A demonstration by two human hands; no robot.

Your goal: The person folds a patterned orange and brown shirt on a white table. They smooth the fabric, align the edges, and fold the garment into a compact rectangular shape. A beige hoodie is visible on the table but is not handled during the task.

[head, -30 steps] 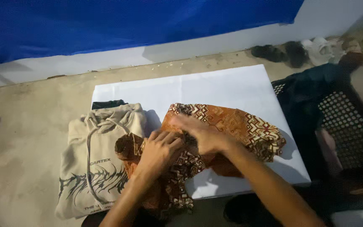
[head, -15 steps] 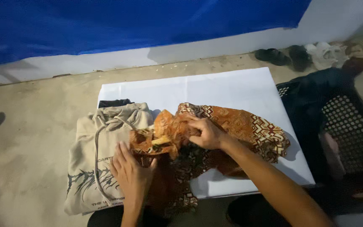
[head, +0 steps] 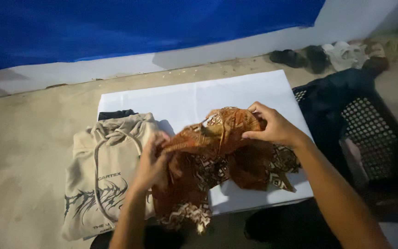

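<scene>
- Since half a second ago the left hand [head: 152,162] has come up off the lap side and now pinches the orange patterned cloth [head: 217,157] at its left edge; the cloth is bunched higher, so a fold seems under way.
- White board [head: 199,99] lies on the floor under the cloth.
- Beige hoodie [head: 104,180] lies folded just left.
- Right hand [head: 272,127] grips the cloth's top fold.

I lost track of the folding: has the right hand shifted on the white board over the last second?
Yes. The right hand has moved toward the white board's right edge, away from the beige hoodie, pinching the orange patterned cloth.
</scene>
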